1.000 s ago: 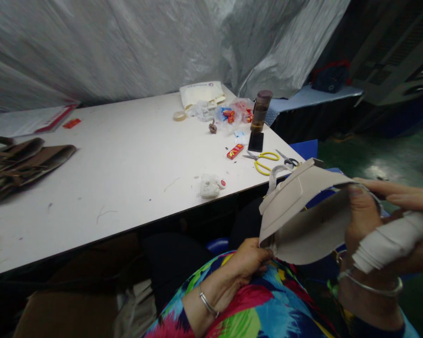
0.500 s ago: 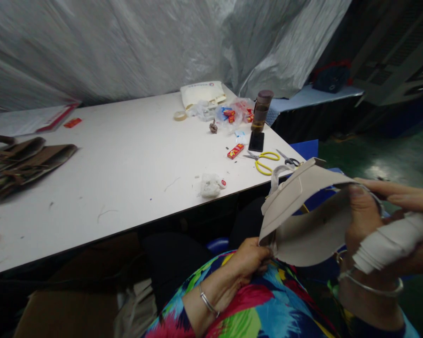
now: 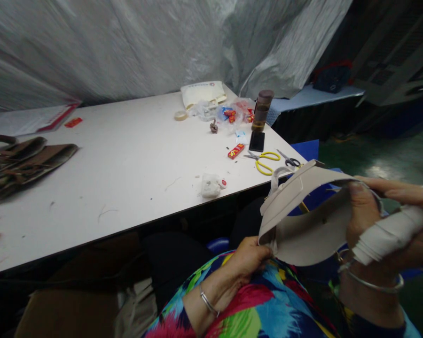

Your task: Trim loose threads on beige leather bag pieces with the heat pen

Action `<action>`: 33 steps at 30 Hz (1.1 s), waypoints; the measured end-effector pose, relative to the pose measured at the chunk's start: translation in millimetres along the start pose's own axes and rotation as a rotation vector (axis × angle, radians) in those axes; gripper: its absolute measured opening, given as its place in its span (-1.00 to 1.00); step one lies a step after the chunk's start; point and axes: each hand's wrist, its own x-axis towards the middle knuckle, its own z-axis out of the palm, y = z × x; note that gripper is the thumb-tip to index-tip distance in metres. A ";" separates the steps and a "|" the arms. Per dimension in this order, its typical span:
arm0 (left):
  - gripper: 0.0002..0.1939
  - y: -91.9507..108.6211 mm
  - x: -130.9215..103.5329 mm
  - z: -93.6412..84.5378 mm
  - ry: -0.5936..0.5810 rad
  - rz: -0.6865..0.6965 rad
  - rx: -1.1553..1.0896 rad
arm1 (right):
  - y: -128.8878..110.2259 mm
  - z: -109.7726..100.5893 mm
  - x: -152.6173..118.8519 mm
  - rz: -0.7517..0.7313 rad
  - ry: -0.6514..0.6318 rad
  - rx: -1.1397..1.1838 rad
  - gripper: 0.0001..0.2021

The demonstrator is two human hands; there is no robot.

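A beige handbag (image 3: 303, 241) rests over my lap, tilted, with its mouth gaping and gold hardware showing at its lower edge. My left hand (image 3: 254, 253) is closed on the bag's near left corner; its fingertips are partly hidden beneath. At the far right, my right hand (image 3: 368, 211) grips the bag's rim with the thumb pressed inside. Folded white cloth (image 3: 393, 237) lies across the palm of that same hand. Whether the cloth is wrapped around anything, I cannot tell.
On the white table (image 3: 134, 159) lie yellow-handled scissors (image 3: 266, 162), black scissors (image 3: 289, 159), a phone (image 3: 256, 141), a red box (image 3: 236, 151) and a white wad (image 3: 210, 185). A bottle (image 3: 262, 111) stands behind. Brown bags (image 3: 31, 164) are at left.
Almost nothing differs. The white cloth and the fingers of my right hand have shifted slightly; the handbag stays in both hands.
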 end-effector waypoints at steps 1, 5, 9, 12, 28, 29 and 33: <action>-0.87 0.5 -0.1 -0.3 -0.002 -0.004 -0.009 | 0.6 1.5 1.3 -0.038 0.049 -0.010 -0.84; -0.82 1.4 -0.7 -0.5 -0.064 -0.003 -0.058 | 6.5 3.3 2.9 -0.130 0.146 -0.129 -0.76; -0.78 0.7 -1.4 0.5 -0.084 0.025 -0.066 | 14.5 -0.6 -1.0 -0.125 0.148 -0.181 -0.76; -0.79 -0.5 -0.7 0.0 -0.066 0.022 -0.016 | 17.6 -2.0 -2.3 -0.151 0.141 -0.159 -0.76; -0.67 -8.3 5.3 -9.5 -0.193 0.068 -0.017 | 14.9 1.2 3.0 -0.147 0.150 -0.117 -0.76; -0.69 -8.4 5.6 -9.6 -0.194 0.063 -0.009 | 14.3 1.1 3.0 -0.149 0.143 -0.121 -0.77; -0.74 -8.2 6.4 -10.0 -0.185 0.047 0.000 | 13.8 1.2 3.1 -0.161 0.144 -0.142 -0.80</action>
